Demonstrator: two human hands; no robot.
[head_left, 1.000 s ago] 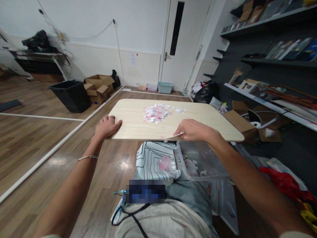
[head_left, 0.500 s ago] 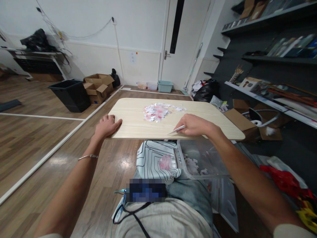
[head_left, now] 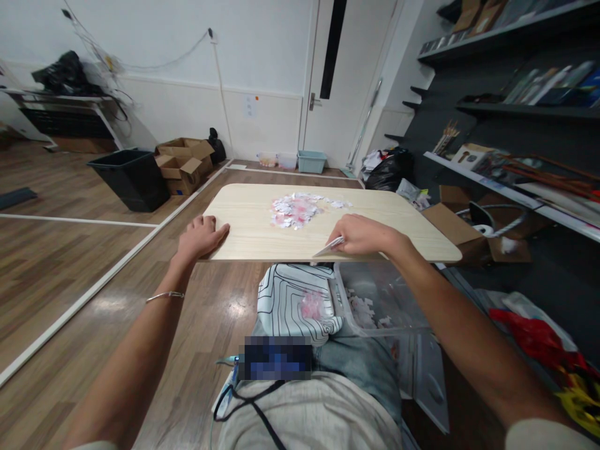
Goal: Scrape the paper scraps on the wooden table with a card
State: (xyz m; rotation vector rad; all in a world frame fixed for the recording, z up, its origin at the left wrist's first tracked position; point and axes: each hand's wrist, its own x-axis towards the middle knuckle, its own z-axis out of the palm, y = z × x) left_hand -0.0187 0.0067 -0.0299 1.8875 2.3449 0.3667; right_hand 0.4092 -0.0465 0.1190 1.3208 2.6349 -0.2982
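A light wooden tabletop [head_left: 244,225] lies in front of me with a pile of small white and pink puzzle pieces [head_left: 296,210] near its middle. My left hand [head_left: 199,237] rests on the table's near left corner, fingers curled over the edge. On the near right part of the table, my right hand [head_left: 363,236] pinches a thin white card [head_left: 328,247] that points left. Below the table edge a clear plastic box [head_left: 379,306] holds more pieces, beside a patterned cloth [head_left: 293,300] on my lap.
A black bin [head_left: 126,178] and open cardboard boxes [head_left: 185,164] stand on the wood floor to the left. Dark shelves [head_left: 506,112] with clutter line the right wall, with a cardboard box [head_left: 462,228] and a black bag [head_left: 391,174] below. A white door [head_left: 337,81] is behind.
My right hand has moved with the card from the table's front edge a little further onto the tabletop. My left hand has stayed at the corner.
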